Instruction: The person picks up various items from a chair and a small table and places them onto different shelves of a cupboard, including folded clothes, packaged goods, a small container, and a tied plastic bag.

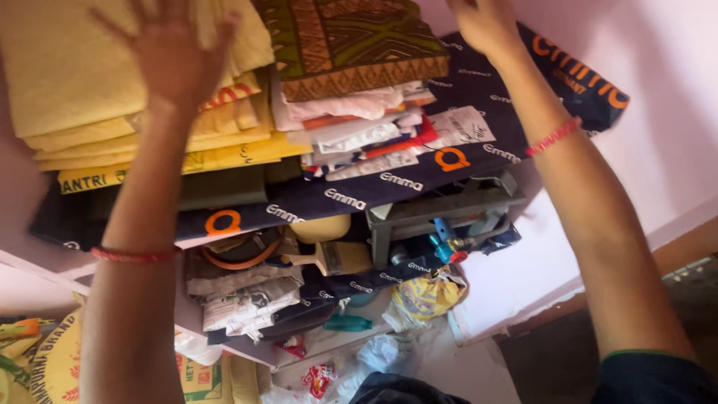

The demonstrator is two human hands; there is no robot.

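Observation:
My left hand (176, 52) is raised with fingers spread, resting against a stack of yellow folded cloth bags (82, 82) on an upper shelf. My right hand (485, 24) reaches up at the top edge of view, touching the far side of a brown and green patterned folded cloth (351, 45) and the dark blue printed sheet (479, 90) beneath it. Neither hand grips anything that I can see. Both wrists carry a red thread band. A pile of white and red folded cloths (359, 127) lies between the two stacks.
Below the blue sheet a lower shelf holds a paintbrush (329, 258), a grey metal frame (441, 209), a blue tool (446, 243), newspaper-wrapped bundles (239, 299) and a yellow plastic bag (426, 295). Printed sacks (52, 359) stand at the lower left. Pink wall (658, 150) runs along the right.

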